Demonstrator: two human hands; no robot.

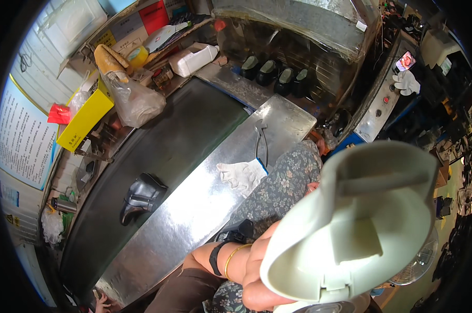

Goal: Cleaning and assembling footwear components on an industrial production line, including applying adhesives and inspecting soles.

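A large pale green plastic cup or jug part, hollow with a hinge at its lower edge, fills the lower right close to me. My left hand, with a gold bangle and a black strap at the wrist, is closed on its left side. Some fingertips show between the plastic piece and a floral sleeve; they appear to be my right hand's, the rest hidden. A white work glove and metal pincers lie on the shiny metal table. Beyond it, a black ankle boot lies on the dark belt.
Several black shoes stand on a shelf at the back. A white jug, a plastic bag and a yellow box line the far left side. Someone's fingers show at the lower left. A fan stands at the right.
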